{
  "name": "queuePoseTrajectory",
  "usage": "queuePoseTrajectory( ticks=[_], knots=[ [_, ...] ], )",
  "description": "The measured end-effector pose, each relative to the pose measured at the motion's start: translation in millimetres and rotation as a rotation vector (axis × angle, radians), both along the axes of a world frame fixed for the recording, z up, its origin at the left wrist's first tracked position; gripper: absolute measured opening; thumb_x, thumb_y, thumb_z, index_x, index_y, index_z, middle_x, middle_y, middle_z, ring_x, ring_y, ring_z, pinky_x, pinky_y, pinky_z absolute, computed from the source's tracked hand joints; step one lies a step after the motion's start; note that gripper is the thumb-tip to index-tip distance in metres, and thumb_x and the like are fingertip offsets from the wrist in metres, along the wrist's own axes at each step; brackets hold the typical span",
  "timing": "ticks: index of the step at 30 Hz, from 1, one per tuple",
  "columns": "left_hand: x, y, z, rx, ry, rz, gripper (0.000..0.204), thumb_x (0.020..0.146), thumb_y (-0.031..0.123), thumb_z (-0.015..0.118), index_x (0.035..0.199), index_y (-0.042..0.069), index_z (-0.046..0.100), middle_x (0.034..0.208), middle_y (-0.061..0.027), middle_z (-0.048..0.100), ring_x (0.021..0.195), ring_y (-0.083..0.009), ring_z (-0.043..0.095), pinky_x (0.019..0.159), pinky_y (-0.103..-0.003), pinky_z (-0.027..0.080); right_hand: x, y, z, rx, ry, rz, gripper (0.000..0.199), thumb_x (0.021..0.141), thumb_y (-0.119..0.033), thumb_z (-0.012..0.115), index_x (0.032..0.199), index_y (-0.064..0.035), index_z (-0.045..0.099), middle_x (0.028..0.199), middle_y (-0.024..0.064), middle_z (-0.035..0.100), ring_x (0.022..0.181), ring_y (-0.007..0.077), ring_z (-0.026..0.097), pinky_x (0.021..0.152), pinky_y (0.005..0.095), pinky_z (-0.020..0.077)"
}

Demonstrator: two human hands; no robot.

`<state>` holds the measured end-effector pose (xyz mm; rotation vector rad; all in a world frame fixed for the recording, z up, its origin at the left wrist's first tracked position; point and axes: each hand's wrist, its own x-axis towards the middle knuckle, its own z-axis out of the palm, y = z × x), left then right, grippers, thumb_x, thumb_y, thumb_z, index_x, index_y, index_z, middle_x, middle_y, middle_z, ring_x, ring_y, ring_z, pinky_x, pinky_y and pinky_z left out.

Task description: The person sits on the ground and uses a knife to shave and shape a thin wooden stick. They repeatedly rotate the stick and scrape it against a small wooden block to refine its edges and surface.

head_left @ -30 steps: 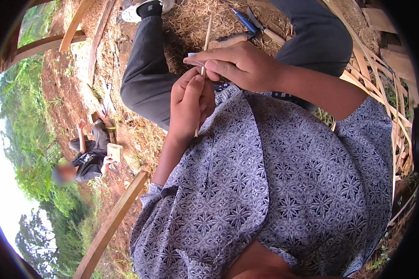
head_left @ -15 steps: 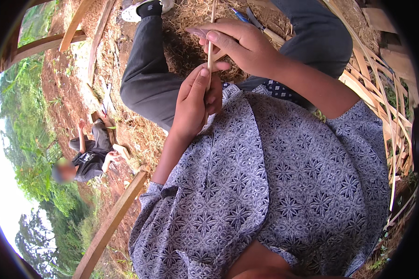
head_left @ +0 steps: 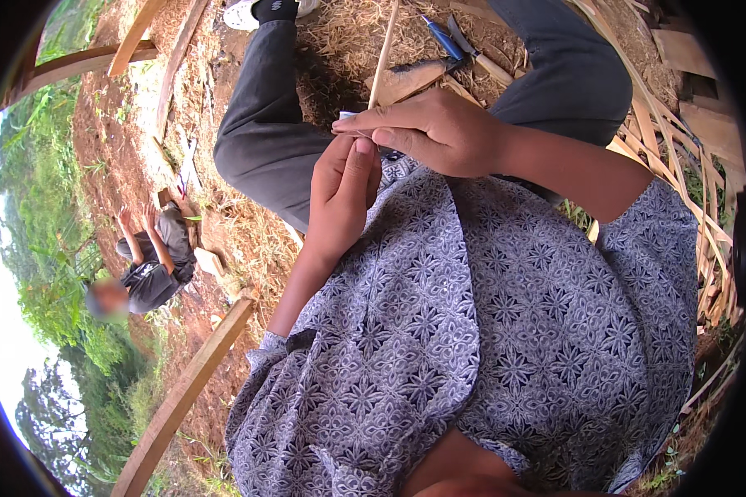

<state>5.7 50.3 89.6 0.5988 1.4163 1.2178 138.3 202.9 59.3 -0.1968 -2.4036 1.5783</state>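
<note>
Both hands meet in front of my patterned shirt, above my dark trousers. My right hand (head_left: pixel 435 128) pinches a thin bamboo strip (head_left: pixel 383 56) that runs up and away toward the straw. A small pale bit shows at its fingertips. My left hand (head_left: pixel 342 189) is closed on the lower end of the same strip, fingers pointing up and touching the right thumb. How the strip ends below the hands is hidden.
Tools with blue and wooden handles (head_left: pixel 456 43) lie on the straw-covered ground (head_left: pixel 340 37) between my legs. Split bamboo strips (head_left: pixel 680 157) pile at the right. A bent wooden pole (head_left: pixel 182 393) crosses lower left. Another person (head_left: pixel 149 269) crouches on red earth at the left.
The hands shifted slightly: my right hand rose along the strip half a second ago, then came back down beside the left hand, still pinching it.
</note>
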Motion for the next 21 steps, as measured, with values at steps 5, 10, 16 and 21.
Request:
queuePoseTrajectory(
  ticks=[5, 10, 16, 21],
  knots=[
    [-2.2, -2.6, 4.6, -0.027, -0.034, -0.018, 0.033, 0.110, 0.029, 0.042, 0.086, 0.008, 0.048, 0.063, 0.0063, 0.041, 0.052, -0.0018, 0.032, 0.047, -0.020, 0.026, -7.6, 25.7, 1.5, 0.048, -0.016, -0.259, 0.035, 0.106, -0.022, 0.048, 0.135, -0.0119, 0.064, 0.118, 0.0092, 0.073, 0.101, 0.0211, 0.071, 0.087, 0.0340, 0.0548],
    [-1.1, -0.7, 5.4, -0.022, -0.050, 0.000, 0.027, 0.108, 0.026, 0.042, 0.089, 0.008, 0.049, 0.061, 0.0062, 0.038, 0.049, -0.0033, 0.031, 0.044, -0.022, 0.024, -11.3, 45.1, -12.1, 0.146, 0.081, -0.300, 0.035, 0.106, -0.027, 0.049, 0.133, -0.0118, 0.066, 0.111, 0.0123, 0.074, 0.097, 0.0208, 0.072, 0.082, 0.0339, 0.0541],
    [5.4, -1.2, 3.4, -0.081, -0.236, 0.021, 0.021, 0.105, 0.026, 0.041, 0.092, 0.010, 0.046, 0.057, 0.0046, 0.034, 0.045, -0.0057, 0.028, 0.042, -0.025, 0.023, -1.2, 5.8, -16.2, 0.196, 0.158, -0.171, 0.033, 0.105, -0.028, 0.051, 0.131, -0.0172, 0.068, 0.103, 0.0106, 0.075, 0.084, 0.0225, 0.071, 0.077, 0.0361, 0.0544],
    [4.5, 1.4, 11.4, -0.085, -0.503, 0.053, 0.024, 0.105, 0.031, 0.040, 0.089, 0.013, 0.043, 0.055, 0.0052, 0.031, 0.042, -0.0072, 0.025, 0.039, -0.026, 0.022, -2.4, 27.1, -0.4, 0.124, -0.173, -0.228, 0.032, 0.104, -0.031, 0.052, 0.129, -0.0195, 0.069, 0.103, 0.0091, 0.076, 0.076, 0.0195, 0.072, 0.072, 0.0343, 0.0558]
  ],
)
